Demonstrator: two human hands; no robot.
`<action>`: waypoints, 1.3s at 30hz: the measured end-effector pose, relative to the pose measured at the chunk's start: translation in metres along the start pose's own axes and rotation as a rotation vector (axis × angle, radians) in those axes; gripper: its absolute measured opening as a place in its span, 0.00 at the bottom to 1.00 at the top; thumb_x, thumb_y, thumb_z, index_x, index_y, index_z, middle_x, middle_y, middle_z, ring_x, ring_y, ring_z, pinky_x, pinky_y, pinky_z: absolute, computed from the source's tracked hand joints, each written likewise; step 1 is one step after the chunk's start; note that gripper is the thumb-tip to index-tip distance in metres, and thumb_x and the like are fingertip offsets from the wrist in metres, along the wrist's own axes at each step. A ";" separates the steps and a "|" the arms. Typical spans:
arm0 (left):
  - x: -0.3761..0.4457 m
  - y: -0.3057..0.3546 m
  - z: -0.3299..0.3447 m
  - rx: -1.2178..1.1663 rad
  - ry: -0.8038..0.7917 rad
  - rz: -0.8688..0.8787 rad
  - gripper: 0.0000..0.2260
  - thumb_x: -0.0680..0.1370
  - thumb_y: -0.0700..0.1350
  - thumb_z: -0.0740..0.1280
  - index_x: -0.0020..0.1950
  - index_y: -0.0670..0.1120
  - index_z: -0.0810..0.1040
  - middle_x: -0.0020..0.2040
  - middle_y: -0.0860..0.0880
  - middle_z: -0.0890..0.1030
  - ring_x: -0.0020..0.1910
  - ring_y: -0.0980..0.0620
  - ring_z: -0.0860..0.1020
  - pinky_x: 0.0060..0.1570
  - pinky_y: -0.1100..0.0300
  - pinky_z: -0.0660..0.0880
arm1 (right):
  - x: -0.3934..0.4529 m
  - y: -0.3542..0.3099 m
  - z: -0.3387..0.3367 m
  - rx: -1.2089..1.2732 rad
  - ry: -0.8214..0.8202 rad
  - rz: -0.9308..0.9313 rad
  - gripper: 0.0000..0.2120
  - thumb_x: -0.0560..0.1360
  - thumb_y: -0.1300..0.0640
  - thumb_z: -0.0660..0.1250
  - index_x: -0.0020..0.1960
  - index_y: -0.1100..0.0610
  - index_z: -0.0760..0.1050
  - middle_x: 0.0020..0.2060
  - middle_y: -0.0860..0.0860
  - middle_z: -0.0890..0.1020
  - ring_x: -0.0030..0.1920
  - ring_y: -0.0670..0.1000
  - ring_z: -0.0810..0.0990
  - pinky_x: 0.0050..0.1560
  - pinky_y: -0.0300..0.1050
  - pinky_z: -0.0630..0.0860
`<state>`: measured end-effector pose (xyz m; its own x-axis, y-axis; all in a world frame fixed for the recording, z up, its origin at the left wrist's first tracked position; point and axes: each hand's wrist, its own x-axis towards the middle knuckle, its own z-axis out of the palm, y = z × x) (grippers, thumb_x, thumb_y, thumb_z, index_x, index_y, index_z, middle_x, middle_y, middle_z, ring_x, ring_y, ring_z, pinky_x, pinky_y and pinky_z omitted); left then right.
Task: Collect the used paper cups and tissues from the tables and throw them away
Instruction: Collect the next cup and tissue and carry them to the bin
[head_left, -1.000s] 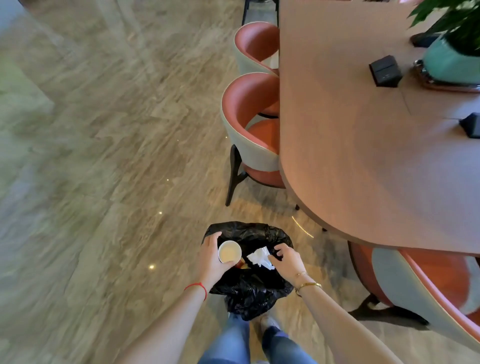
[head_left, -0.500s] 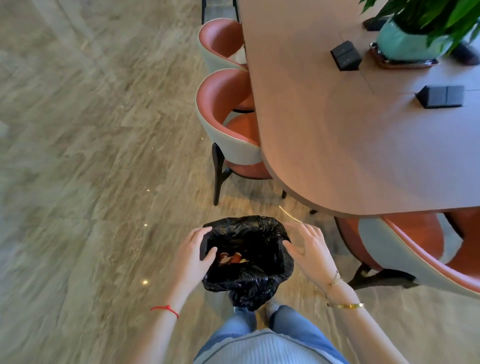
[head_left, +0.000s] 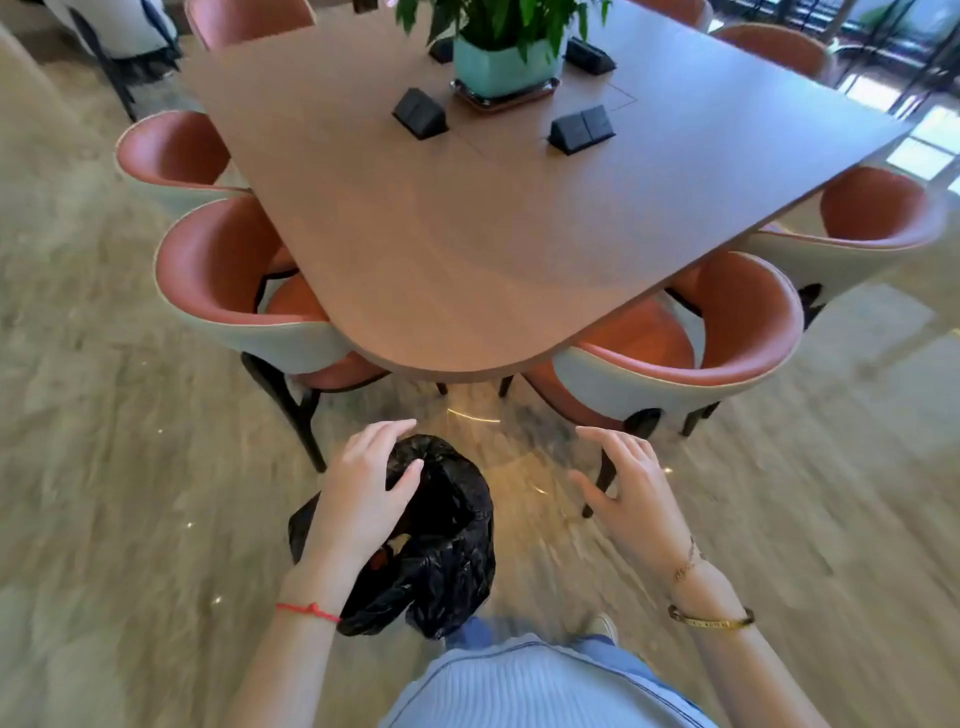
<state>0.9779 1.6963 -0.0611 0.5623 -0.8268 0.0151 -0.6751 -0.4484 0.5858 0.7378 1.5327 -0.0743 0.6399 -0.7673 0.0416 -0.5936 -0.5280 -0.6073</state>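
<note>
While my left hand (head_left: 363, 493) pinched the bag (head_left: 441, 540) rim by my knees, my right hand (head_left: 631, 488) hung open, empty. No cups or tissues showed on the table (head_left: 519, 234), so I judged the next table came next.

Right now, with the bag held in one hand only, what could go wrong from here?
1. Only the left hand holds the black trash bag; the right hand is open and off it. The bag hangs unevenly, so the rubbish showing at its mouth could spill.
2. The frame is motion-blurred, and the chair stands close ahead; bag or leg might catch it.
</note>
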 end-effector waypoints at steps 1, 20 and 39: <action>0.004 0.017 0.009 0.008 -0.014 0.051 0.18 0.78 0.49 0.66 0.68 0.52 0.73 0.65 0.56 0.74 0.65 0.57 0.69 0.63 0.61 0.67 | -0.011 0.012 -0.012 0.004 0.040 0.033 0.22 0.74 0.52 0.70 0.67 0.51 0.71 0.61 0.45 0.76 0.63 0.43 0.66 0.63 0.39 0.65; -0.025 0.420 0.278 -0.160 -0.384 0.653 0.18 0.75 0.42 0.70 0.64 0.48 0.75 0.60 0.53 0.78 0.62 0.55 0.75 0.64 0.52 0.71 | -0.269 0.299 -0.274 -0.072 0.562 0.627 0.21 0.71 0.58 0.74 0.62 0.58 0.75 0.55 0.53 0.80 0.59 0.54 0.75 0.62 0.38 0.65; 0.023 0.836 0.588 -0.167 -0.717 1.097 0.17 0.74 0.42 0.71 0.63 0.47 0.77 0.57 0.52 0.78 0.57 0.51 0.78 0.59 0.57 0.73 | -0.348 0.608 -0.491 -0.077 0.961 1.055 0.20 0.73 0.53 0.71 0.64 0.52 0.73 0.56 0.45 0.78 0.61 0.48 0.72 0.60 0.31 0.62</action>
<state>0.1457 1.1025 -0.0474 -0.6452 -0.7504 0.1437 -0.5195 0.5688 0.6376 -0.0857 1.3002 -0.0686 -0.6649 -0.7344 0.1361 -0.6200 0.4411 -0.6488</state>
